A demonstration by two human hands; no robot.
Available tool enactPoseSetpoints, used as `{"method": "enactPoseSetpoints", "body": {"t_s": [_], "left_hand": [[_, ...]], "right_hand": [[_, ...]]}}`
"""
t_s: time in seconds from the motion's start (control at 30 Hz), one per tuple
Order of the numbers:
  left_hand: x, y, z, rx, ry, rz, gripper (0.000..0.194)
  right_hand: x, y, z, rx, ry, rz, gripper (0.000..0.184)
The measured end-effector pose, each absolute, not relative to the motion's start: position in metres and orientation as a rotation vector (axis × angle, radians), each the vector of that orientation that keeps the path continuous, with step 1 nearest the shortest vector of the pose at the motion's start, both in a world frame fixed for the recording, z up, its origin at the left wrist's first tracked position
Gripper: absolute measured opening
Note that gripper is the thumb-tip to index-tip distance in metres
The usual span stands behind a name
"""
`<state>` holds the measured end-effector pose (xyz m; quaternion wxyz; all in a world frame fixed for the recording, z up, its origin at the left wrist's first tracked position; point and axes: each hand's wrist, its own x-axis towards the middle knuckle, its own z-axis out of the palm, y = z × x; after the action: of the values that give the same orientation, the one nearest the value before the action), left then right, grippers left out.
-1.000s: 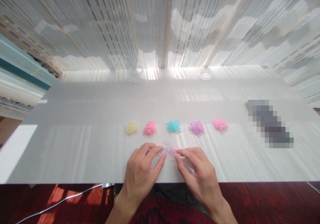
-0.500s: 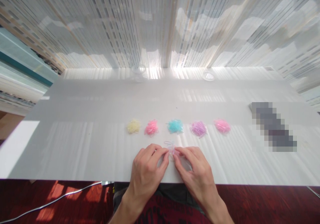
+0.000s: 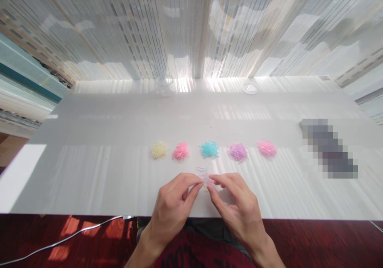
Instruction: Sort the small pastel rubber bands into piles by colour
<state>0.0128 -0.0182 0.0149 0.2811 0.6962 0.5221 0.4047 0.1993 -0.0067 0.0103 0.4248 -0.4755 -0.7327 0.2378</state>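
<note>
My left hand (image 3: 176,198) is near the table's front edge, with thumb and forefinger pinched together. What the pinch holds, if anything, is too small to make out. Facing it, my right hand (image 3: 236,200) has its thumb and forefinger slightly apart. Between and just beyond the fingertips lies a small cluster of clear, pale thin loops (image 3: 202,169), partly hidden by the fingers. Farther off, a row of small heaps of thin strips crosses the table: a yellow heap (image 3: 158,150), a coral-pink heap (image 3: 180,151), a turquoise heap (image 3: 210,149), a purple heap (image 3: 238,151) and a pink heap (image 3: 267,148).
The white table (image 3: 89,120) carries a clear round tub (image 3: 164,85) and a clear lid (image 3: 250,88) at its back edge. A blurred-out dark object (image 3: 330,148) lies at the right. Striped curtains (image 3: 191,28) hang behind. A white cable (image 3: 77,233) runs over the floor.
My right thumb and forefinger have parted a little and moved slightly away from the left fingertips. The left hand stays pinched. The heaps lie as before; the view has shifted slightly.
</note>
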Motion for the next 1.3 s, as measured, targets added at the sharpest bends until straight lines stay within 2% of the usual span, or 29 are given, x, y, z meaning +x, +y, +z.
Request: {"method": "enactPoseSetpoints", "body": {"t_s": [0.27, 0.4, 0.6, 0.8, 0.93, 1.1, 1.2, 1.3], "left_hand": [[0.015, -0.013, 0.016, 1.804, 1.441, 1.108, 0.010], [0.015, -0.011, 0.016, 1.789, 1.479, 1.106, 0.019], [0.014, -0.010, 0.007, 1.909, 1.459, 1.121, 0.018], [0.014, -0.008, 0.002, 1.922, 1.462, 1.122, 0.020], [0.015, -0.007, 0.006, 1.946, 1.435, 1.140, 0.015], [0.015, -0.009, 0.009, 2.000, 1.413, 1.139, 0.012], [0.013, -0.011, 0.010, 2.070, 1.446, 1.081, 0.015], [0.011, -0.012, 0.012, 2.142, 1.498, 0.998, 0.018]], "right_hand": [[0.202, 0.004, 0.020, -1.135, -1.866, 0.617, 0.014], [0.206, 0.014, 0.027, -1.204, -1.835, 0.576, 0.008], [0.214, 0.058, 0.033, -1.404, -1.830, 0.352, 0.011], [0.212, 0.084, 0.023, -1.437, -2.002, 0.324, 0.018], [0.217, 0.077, 0.023, -1.411, -2.058, 0.261, 0.022], [0.227, 0.047, 0.031, -1.374, -1.980, 0.198, 0.014], [0.227, 0.023, 0.028, -1.304, -1.983, 0.326, 0.010], [0.223, 0.004, 0.018, -1.275, -2.024, 0.483, 0.014]]}}
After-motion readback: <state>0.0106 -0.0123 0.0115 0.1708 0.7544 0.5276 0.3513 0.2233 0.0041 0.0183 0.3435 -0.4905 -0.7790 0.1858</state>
